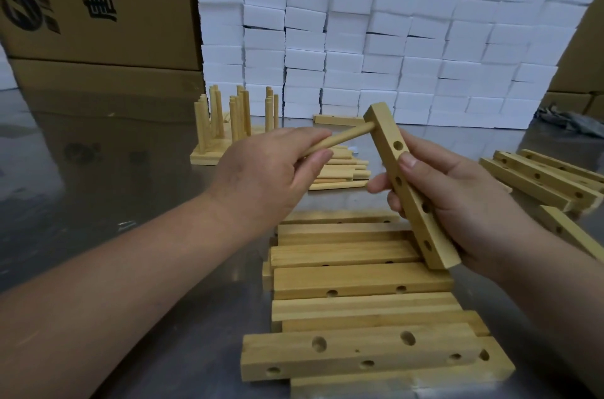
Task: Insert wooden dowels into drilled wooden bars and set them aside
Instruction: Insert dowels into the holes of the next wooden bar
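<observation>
Stacked drilled bars [359, 281] lie below; left grip [271, 170] pinches a dowel [346, 137] whose tip meets the bar [421, 225] the right grip [457, 199] clasps.

Pale matt wood bar [412, 188], dowel [340, 139]; glossy metal table [98, 189]; white foam blocks [385, 39].

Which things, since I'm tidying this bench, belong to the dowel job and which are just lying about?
Job: round wooden dowel in left hand; drilled pale wooden bar in right hand; stacked drilled bars; loose dowel pile; finished dowelled bars.
Lying about: white foam blocks; brown cardboard boxes.
</observation>
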Demonstrator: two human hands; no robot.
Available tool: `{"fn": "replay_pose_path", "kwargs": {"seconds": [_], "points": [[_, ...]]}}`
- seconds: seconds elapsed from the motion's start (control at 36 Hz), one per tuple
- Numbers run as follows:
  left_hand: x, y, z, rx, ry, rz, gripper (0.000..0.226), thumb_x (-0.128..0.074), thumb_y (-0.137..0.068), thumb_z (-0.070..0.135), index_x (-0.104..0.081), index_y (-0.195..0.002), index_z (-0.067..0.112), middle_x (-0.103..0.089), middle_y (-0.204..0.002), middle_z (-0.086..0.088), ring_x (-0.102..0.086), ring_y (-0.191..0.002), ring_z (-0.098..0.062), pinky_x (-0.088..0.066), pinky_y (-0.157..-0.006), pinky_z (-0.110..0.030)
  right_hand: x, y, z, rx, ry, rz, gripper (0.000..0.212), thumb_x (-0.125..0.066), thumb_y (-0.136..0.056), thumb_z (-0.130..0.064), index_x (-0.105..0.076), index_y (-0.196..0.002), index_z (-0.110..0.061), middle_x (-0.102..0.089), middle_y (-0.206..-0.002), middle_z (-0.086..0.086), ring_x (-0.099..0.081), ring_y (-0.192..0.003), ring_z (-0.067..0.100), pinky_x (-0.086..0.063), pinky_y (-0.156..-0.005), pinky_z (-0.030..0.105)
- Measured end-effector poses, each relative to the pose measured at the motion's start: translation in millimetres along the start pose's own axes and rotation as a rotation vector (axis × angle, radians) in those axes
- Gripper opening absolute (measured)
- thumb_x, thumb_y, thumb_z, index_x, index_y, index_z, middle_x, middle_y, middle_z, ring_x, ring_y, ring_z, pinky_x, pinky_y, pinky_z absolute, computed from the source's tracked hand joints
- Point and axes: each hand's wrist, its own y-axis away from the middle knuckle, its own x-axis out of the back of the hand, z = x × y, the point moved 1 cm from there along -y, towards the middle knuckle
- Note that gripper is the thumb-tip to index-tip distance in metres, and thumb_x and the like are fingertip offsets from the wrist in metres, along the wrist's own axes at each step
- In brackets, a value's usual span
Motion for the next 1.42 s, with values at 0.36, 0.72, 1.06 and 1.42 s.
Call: {"fn": "replay_pose_path", "kwargs": {"seconds": [0.36,0.72,1.06,1.42], "points": [[-2,-1,-4,0.112,0.087,-0.026,0.026,-0.047,-0.092,0.028,-0.068,-0.102,0.017,-0.043,-0.064,0.021,-0.044,-0.064,0.004,-0.029,-0.056,-0.005,0,3,-4,0.025,0.101,-0.039,0.042,-0.048,-0.074,-0.041,-0.061,-0.114,-0.047,-0.05,-0.06,-0.002,-0.046,-0.055,0.01,-0.041,-0.054,0.015],[-7,0,-3,0.326,0.401,-0.13,0.023,-0.048,-0.093,0.03,-0.055,-0.077,0.046,-0.059,-0.066,0.009,-0.051,-0.063,-0.002,-0.039,-0.051,-0.014,-3,5,-4,0.029,0.128,0.008,0.048,-0.049,-0.08,-0.033,-0.055,-0.127,-0.037,-0.047,-0.058,-0.002,-0.045,-0.054,0.008,-0.041,-0.054,0.013],[-6,-6,-5,0.581,0.665,-0.203,0.028,-0.047,-0.095,0.029,-0.068,-0.075,0.026,-0.038,-0.039,0.013,-0.037,-0.046,-0.009,-0.038,-0.054,-0.024,-4,6,-4,0.035,0.121,0.038,0.039,-0.047,-0.091,-0.019,-0.057,-0.125,-0.033,-0.046,-0.057,0.0,-0.044,-0.053,0.007,-0.042,-0.053,0.014],[-11,-9,-11,0.648,0.83,-0.192,0.027,-0.046,-0.096,0.029,-0.068,-0.086,0.016,-0.031,-0.046,0.011,-0.03,-0.039,-0.006,-0.037,-0.045,-0.021,0,1,0,0.032,0.185,0.102,0.046,-0.051,-0.086,-0.034,-0.047,-0.131,-0.039,-0.069,-0.07,0.0,-0.054,-0.057,0.009,-0.047,-0.06,0.017]]}}
